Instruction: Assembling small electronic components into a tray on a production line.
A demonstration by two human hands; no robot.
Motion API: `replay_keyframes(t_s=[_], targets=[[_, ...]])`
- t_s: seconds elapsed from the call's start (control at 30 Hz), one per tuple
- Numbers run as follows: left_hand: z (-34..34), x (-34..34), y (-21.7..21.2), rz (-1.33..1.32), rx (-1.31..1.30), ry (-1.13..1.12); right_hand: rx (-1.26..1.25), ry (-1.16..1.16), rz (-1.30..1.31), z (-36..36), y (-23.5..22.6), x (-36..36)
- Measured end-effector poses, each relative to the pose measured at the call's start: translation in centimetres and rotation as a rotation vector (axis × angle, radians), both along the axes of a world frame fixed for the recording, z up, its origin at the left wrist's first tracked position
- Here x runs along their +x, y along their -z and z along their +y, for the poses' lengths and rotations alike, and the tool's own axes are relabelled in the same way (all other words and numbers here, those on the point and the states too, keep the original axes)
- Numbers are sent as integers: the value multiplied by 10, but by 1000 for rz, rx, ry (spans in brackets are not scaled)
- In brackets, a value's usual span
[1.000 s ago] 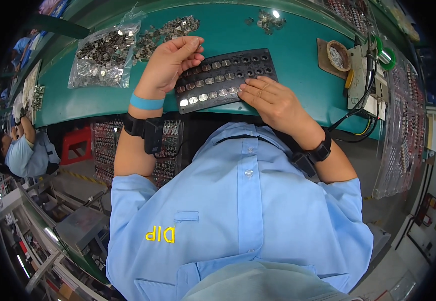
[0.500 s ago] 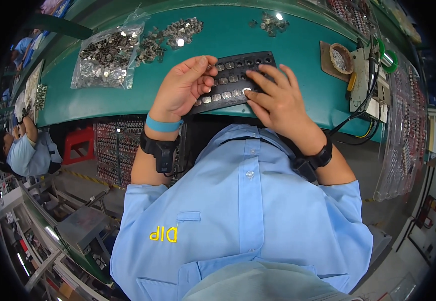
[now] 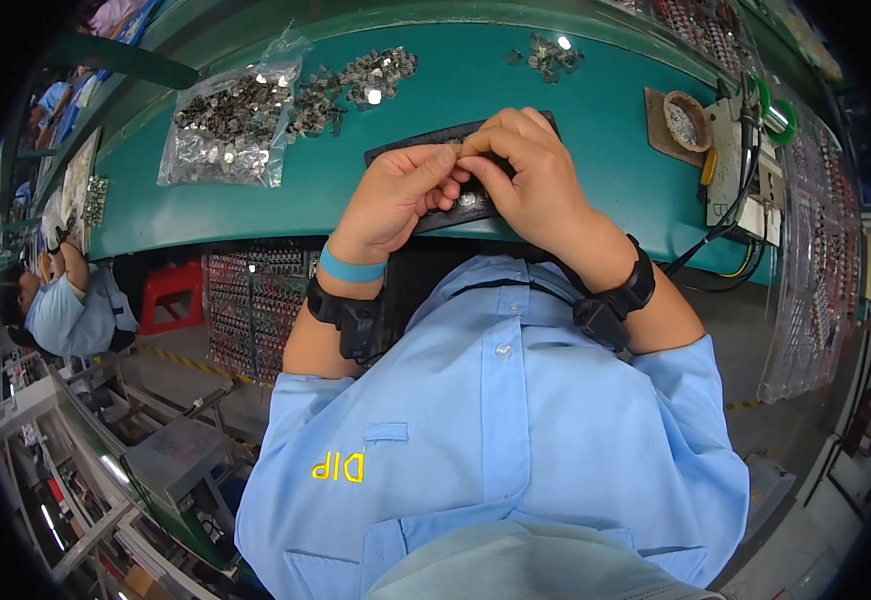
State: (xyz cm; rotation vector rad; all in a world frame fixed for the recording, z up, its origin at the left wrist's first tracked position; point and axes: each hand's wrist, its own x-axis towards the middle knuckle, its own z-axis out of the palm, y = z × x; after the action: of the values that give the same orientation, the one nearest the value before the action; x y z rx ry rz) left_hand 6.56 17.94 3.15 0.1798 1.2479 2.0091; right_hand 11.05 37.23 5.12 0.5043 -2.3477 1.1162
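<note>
My left hand (image 3: 400,200) and my right hand (image 3: 540,185) meet fingertip to fingertip over a black tray (image 3: 423,140) with rows of round recesses. Both hands are closed in a pinch; whatever is between their fingertips is too small or hidden to make out. Small shiny metal pieces (image 3: 468,199) sit in the near row of the tray, partly showing beneath my fingers. The hands cover most of the other recesses.
A clear plastic bag (image 3: 225,130) of metal pieces lies on the green table (image 3: 325,205), beside a loose pile (image 3: 380,72). A smaller pile (image 3: 550,62) is at the back. At right are a round bowl (image 3: 685,122), a cabled box (image 3: 730,165) and a solder spool (image 3: 778,122). A co-worker (image 3: 80,305) sits far left.
My right hand has left the tray's right side and come over to my left fingertips, and its spread fingers have closed. My left hand has shifted slightly right in view. The tray is now more covered.
</note>
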Motion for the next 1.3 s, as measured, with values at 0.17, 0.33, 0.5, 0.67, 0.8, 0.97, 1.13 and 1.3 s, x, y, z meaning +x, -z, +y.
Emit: replay_keyframes(t_s=[0.17, 0.33, 0.5, 0.67, 0.8, 0.97, 1.13, 1.3], targets=[[-5, 1, 2, -15, 9, -28, -77, -23, -90, -2, 0, -2], [-9, -1, 3, -42, 66, -10, -55, -13, -85, -5, 1, -3], [-8, 1, 1, -76, 75, -49, 5, 49, 54, -6, 3, -5], [-5, 1, 3, -131, 119, -52, 205, 126, 223, -4, -6, 1], [-4, 2, 0, -41, 32, -125, 94, 139, 19, 11, -2, 1], [0, 6, -14, 29, -42, -261, 203, 116, -248, 39, 10, 5], [-3, 6, -9, 61, -64, -236, 424, 2, -237, 40, 4, -7], [-6, 10, -5, 126, -121, -196, 546, -143, -180, 36, 2, -21]])
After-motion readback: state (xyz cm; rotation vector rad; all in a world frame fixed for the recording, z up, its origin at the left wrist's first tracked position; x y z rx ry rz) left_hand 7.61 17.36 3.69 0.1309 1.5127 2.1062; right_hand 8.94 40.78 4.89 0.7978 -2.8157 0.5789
